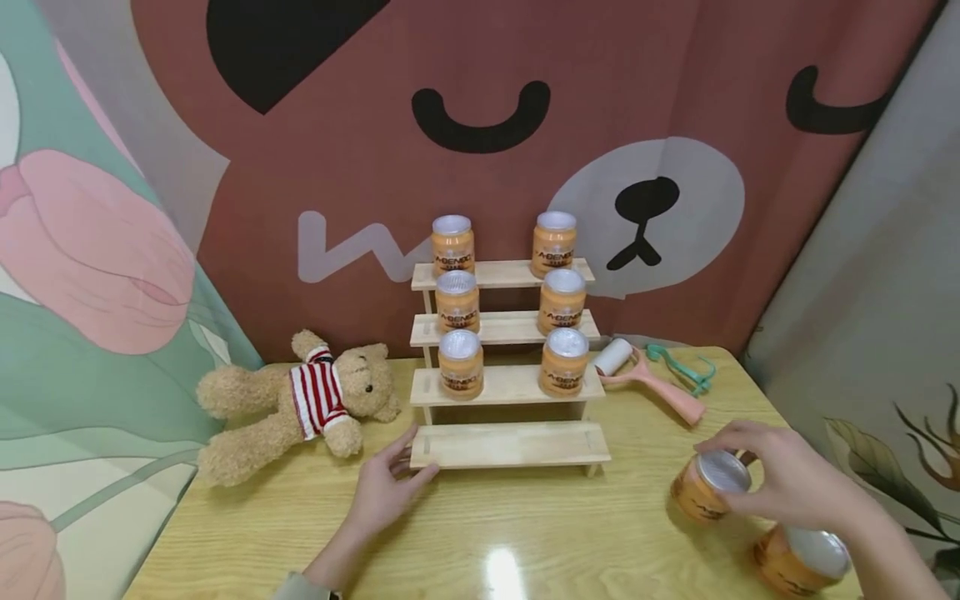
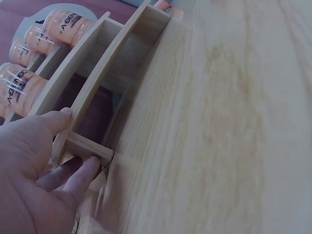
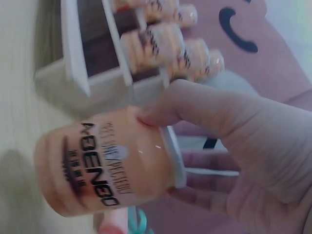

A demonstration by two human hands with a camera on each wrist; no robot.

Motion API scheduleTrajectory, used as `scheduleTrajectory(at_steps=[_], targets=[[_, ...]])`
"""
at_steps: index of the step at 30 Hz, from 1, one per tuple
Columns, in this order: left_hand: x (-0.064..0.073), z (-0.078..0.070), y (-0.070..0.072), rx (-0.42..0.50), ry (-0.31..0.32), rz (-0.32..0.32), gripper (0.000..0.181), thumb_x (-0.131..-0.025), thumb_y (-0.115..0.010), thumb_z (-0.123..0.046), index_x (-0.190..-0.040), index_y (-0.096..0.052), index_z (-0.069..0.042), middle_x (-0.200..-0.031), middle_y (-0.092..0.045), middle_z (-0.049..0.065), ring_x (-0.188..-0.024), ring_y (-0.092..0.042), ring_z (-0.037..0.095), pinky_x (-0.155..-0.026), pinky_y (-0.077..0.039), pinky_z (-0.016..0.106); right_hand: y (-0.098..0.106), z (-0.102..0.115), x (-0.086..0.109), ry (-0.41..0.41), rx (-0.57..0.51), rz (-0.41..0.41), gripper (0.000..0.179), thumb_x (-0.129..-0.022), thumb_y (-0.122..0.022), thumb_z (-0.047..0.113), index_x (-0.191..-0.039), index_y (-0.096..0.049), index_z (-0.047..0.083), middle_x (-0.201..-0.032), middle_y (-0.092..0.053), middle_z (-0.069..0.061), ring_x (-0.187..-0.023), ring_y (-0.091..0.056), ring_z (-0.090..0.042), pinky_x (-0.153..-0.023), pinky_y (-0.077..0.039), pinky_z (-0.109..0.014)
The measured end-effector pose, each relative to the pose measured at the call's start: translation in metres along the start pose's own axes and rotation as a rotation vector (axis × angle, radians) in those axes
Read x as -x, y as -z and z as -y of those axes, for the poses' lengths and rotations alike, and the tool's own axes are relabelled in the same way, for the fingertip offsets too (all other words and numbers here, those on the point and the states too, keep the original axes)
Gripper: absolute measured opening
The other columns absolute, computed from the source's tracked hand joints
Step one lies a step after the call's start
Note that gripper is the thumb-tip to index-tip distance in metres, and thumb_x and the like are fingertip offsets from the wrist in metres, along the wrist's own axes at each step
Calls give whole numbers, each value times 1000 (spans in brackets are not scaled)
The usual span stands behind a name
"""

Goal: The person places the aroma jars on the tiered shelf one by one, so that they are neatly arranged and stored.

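A stepped wooden display rack (image 1: 510, 444) stands mid-table, with orange cans in pairs on its three upper steps; its lowest step is bare. My left hand (image 1: 392, 483) grips the left end of that lowest step, thumb on the board's edge and fingers at the end support (image 2: 90, 146). At the right, my right hand (image 1: 780, 471) holds an orange can (image 1: 708, 487) with a silvery lid, thumb and fingers around its top. The lettering on this can (image 3: 92, 168) faces the right wrist camera. Another orange can (image 1: 801, 560) stands nearer the front, partly hidden by the right forearm.
A teddy bear (image 1: 318, 392) in a striped shirt lies left of the rack. Behind the right hand lie a pink-handled roller (image 1: 663, 392) and a green tool (image 1: 682, 369). A curtain with a bear print (image 1: 487, 183) hangs behind the table.
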State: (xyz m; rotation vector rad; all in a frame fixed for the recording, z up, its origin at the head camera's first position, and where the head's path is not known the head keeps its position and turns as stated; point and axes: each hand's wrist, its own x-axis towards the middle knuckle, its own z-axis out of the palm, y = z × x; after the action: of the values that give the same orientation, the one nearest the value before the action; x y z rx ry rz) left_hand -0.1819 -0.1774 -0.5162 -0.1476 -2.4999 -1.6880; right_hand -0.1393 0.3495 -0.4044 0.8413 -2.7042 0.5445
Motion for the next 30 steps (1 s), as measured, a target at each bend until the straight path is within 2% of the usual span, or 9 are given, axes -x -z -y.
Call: scheduleTrajectory(at_steps=[2,7,11,15,18,24,27,28,30], targets=[[-2,-1,-1,-2,-1,9,79,-87,-90,-13,-153,-51,5,-125,-75,23,-113,-75,32,-97,-62,27,1,8,-7,-22,22,-57,53,-64,-99,14,-110,-78,28,-104,-73,18,-86,-59,8,-65,-53,-18],[-8,-3,-2,-8,-7,14,78,-88,-89,-15,-153,-51,4,-127,-75,22,-114,-75,31,-98,-61,29,3,28,-30,-93,41,-138,52,-64,-100,17,-110,-79,28,-103,-76,14,-84,-64,6,-65,-55,-22],[-7,-3,-2,-2,-7,23,78,-88,-88,-14,-153,-51,6,-128,-75,22,-114,-75,31,-97,-61,26,-2,43,-48,-85,45,-202,50,-61,-100,18,-106,-81,29,-99,-78,14,-84,-67,1,-66,-56,-24],[-5,-2,-1,0,6,23,77,-88,-89,-13,-152,-51,7,-127,-75,22,-114,-75,31,-95,-61,24,-11,57,-62,-79,3,-222,47,-64,-100,18,-106,-82,27,-101,-81,12,-87,-71,-4,-68,-58,-25],[1,2,-1,-2,20,24,77,-88,-89,-14,-153,-51,6,-128,-75,22,-115,-74,31,-97,-61,27,-20,67,-71,-93,-19,-221,44,-66,-99,18,-105,-83,26,-102,-82,11,-89,-74,-9,-69,-58,-26],[0,-3,2,-22,24,24,77,-89,-88,-15,-153,-51,6,-130,-74,23,-116,-74,32,-100,-61,32,-31,79,-96,-37,-68,-265,37,-67,-97,17,-101,-85,23,-109,-83,5,-94,-78,-20,-71,-57,-26],[0,-5,2,-28,24,31,77,-90,-87,-14,-154,-50,6,-131,-73,24,-118,-73,34,-101,-61,32,-36,88,-107,-45,-102,-265,35,-67,-97,17,-100,-86,24,-109,-83,3,-96,-77,-23,-67,-56,-28],[0,-5,3,-29,24,34,77,-90,-87,-15,-154,-50,6,-132,-73,24,-118,-73,34,-101,-61,32,-37,91,-110,-50,-115,-256,34,-68,-96,17,-99,-86,24,-109,-82,2,-98,-77,-24,-73,-57,-32],[1,-6,4,-37,24,39,77,-91,-87,-16,-154,-49,6,-132,-73,23,-119,-73,34,-101,-61,32,-41,98,-118,-50,-158,-234,31,-70,-96,18,-98,-87,24,-111,-82,1,-100,-77,-25,-98,-56,-49]])
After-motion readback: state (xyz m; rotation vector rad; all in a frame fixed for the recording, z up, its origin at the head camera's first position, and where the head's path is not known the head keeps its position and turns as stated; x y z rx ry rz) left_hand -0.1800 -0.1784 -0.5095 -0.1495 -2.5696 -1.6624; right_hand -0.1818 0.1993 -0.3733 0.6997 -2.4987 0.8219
